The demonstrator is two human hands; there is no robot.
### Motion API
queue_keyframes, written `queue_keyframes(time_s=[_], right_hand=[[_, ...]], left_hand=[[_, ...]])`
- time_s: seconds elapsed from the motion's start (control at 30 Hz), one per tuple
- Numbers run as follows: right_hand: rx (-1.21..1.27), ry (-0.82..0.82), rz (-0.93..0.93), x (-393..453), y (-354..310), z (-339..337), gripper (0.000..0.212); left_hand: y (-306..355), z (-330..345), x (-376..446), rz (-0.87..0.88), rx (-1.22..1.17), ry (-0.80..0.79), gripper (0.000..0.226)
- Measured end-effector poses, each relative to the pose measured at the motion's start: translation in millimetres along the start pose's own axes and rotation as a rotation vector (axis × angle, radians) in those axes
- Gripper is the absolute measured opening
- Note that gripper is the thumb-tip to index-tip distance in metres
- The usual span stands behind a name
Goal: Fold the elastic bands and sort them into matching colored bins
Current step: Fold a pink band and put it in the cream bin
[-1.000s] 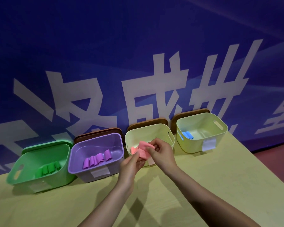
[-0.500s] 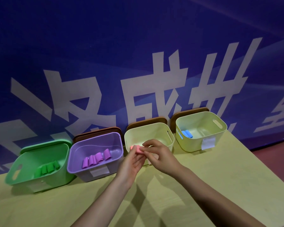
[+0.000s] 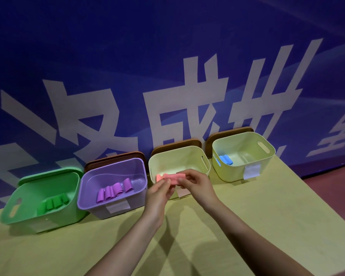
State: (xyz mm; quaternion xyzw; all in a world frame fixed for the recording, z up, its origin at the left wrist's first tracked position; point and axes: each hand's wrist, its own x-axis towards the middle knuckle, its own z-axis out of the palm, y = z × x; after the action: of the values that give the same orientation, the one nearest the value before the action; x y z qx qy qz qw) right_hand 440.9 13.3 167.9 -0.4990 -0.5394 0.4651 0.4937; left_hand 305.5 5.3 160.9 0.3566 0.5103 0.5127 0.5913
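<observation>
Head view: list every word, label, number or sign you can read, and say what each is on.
"成": large pale character on the blue backdrop.
"世": same backdrop, to its right.
Other backdrop characters are cropped by bins or the frame edge; unreadable.
Pale labels on the purple bin and the right cream bin: no text legible.
No numbers or brands visible.

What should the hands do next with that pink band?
Probably lower the pink band, pinched by the left hand and right hand, into the pale bin just behind; another pinkish piece seems to lie there already.
</observation>
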Motion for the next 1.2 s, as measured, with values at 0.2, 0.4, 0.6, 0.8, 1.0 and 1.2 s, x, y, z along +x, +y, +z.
queue_keyframes(time_s=[0.2, 0.4, 0.6, 0.8, 1.0, 1.2], right_hand=[[-0.107, 0.035, -0.023, 10, 13, 4, 0.007], [-0.088, 0.046, -0.048, 21, 23, 7, 0.013], [-0.048, -0.118, 0.163, 61, 38, -14, 0.01], [-0.295, -0.295, 0.236, 127, 48, -20, 0.006], [-0.49, -0.183, 0.406, 176, 91, -9, 0.015], [-0.796, -0.297, 0.695, 198, 137, 19, 0.032]], left_hand=[[7, 14, 12, -0.178, -0.178, 0.054, 0.025], [5, 15, 33, -0.235, -0.271, -0.07, 0.026], [13, -4, 82, -0.098, 0.396, -0.109, 0.022], [16, -1, 136, -0.21, 0.457, -0.115, 0.045], [9, -12, 174, -0.039, 0.56, 0.08, 0.03], [-7, -38, 184, 0.148, 0.668, 0.252, 0.017]])
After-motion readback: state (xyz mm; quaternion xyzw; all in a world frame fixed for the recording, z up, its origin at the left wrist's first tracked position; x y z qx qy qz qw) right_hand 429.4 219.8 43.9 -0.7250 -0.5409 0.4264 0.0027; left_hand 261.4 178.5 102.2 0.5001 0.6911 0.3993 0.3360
